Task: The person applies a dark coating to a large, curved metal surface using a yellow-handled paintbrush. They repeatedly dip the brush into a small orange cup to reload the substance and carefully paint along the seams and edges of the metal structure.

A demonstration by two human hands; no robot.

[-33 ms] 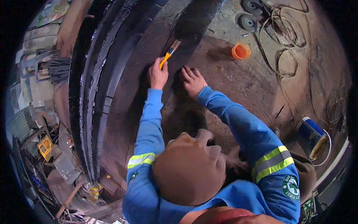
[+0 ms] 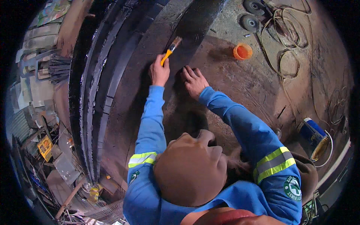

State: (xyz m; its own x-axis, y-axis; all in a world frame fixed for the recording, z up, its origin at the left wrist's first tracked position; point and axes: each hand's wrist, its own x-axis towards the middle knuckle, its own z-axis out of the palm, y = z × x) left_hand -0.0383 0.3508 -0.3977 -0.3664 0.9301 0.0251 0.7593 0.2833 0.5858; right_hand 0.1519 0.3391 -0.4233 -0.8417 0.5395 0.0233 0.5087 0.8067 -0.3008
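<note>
My left hand (image 2: 159, 73) grips the yellow handle of a paintbrush (image 2: 166, 57). The brush's bristles point away to the far right, over a dark, glossy-black strip (image 2: 197, 24) on a brown metal surface. Whether the bristle tips touch the strip cannot be told. My right hand (image 2: 195, 83) holds nothing. Its darkened fingertips rest on the surface near the strip's edge, fingers extended and slightly bent. An orange cup (image 2: 242, 51) stands to the right, beyond my right hand; its inside looks orange.
Long black-coated steel beams (image 2: 95, 71) run along the left. Two grinding discs (image 2: 249, 23) and a looped cable (image 2: 288, 62) lie at the far right. A blue can (image 2: 313, 131) with a white handle lies near right. Scrap and a yellow panel (image 2: 45, 148) crowd the left edge.
My left hand and the paintbrush have shifted slightly farther away from me. My right hand stays in place.
</note>
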